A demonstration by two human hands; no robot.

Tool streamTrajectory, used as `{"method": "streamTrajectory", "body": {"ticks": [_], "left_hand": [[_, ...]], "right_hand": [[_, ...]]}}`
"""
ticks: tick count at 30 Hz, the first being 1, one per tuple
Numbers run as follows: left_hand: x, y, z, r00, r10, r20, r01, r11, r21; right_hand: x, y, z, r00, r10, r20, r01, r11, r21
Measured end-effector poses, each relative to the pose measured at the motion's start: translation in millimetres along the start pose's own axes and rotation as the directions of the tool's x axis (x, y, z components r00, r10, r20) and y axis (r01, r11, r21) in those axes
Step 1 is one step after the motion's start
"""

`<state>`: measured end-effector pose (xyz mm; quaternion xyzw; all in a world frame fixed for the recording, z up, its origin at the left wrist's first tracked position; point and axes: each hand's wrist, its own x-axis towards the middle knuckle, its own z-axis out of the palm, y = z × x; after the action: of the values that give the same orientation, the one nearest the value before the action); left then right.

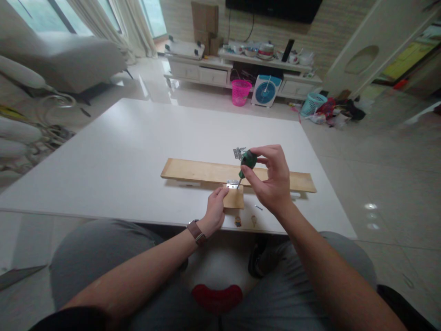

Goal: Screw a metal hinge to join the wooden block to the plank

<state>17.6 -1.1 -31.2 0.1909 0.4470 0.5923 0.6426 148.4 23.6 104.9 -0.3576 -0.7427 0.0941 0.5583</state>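
My right hand grips a green-and-black screwdriver by its handle. The shaft slants down to the right side of a silver hinge. This hinge lies where a small wooden piece meets a long wooden board. With fingers closed on its left edge, my left hand holds the small piece. Behind the board lies another metal hinge with some small metal bits, partly hidden by the screwdriver and hand. Whether the screwdriver tip sits in a screw is too small to tell.
The white table carries a small metal rod-like piece, a small cartoon figure and a ring-like item near its front edge. Beyond it stand a pink basket, a blue fan and a TV cabinet.
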Motion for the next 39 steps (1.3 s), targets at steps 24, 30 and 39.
{"method": "streamTrajectory", "body": {"ticks": [24, 30, 39], "left_hand": [[-0.2, 1.6, -0.2, 1.0, -0.007, -0.006, 0.007, 1.0, 0.007], [0.1, 1.7, 0.3, 1.0, -0.007, 0.003, 0.007, 1.0, -0.01], [-1.0, 1.7, 0.0, 1.0, -0.001, -0.003, 0.001, 1.0, 0.002]], "right_hand": [[0.0, 4.1, -0.3, 1.0, -0.015, -0.024, 0.015, 1.0, -0.004], [1.2, 3.1, 0.5, 0.999, -0.004, -0.042, 0.005, 1.0, 0.016], [-0.9, -0.4, 0.3, 0.999, 0.031, 0.008, -0.031, 0.999, 0.016]]}}
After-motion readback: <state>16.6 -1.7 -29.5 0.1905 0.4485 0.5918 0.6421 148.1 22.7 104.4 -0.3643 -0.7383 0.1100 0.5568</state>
